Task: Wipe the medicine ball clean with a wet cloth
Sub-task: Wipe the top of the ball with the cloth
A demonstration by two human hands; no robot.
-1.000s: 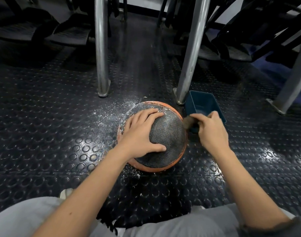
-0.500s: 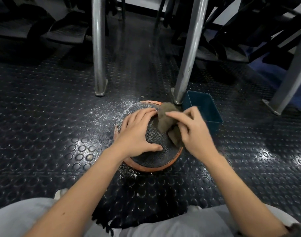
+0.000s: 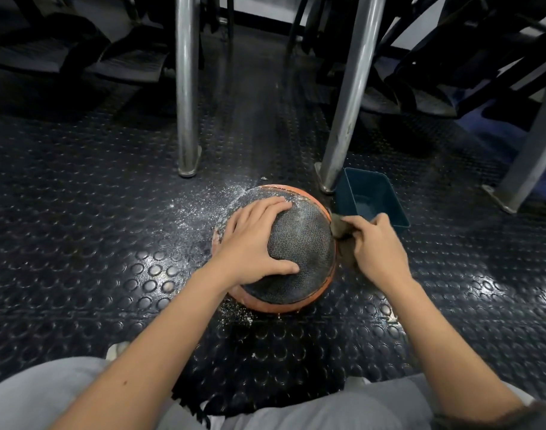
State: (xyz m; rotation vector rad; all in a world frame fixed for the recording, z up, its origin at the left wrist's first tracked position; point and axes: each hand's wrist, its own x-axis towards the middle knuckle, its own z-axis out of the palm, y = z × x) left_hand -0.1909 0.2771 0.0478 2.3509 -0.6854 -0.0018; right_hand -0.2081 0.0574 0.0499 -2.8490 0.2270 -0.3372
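Centre frame: steadying medicine ball (image 3: 302, 243) with left hand (image 3: 250, 240), grip wide and flat; pressing brown cloth (image 3: 340, 226), clutched in right hand (image 3: 377, 246), against its right side.

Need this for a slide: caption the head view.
Left hand rests on the ball while the right hand presses a cloth to its side.

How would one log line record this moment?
step: wiping | left hand: rests on medicine ball | right hand: grips cloth at ball's right side | blue tub: right of ball | white powder: left of ball
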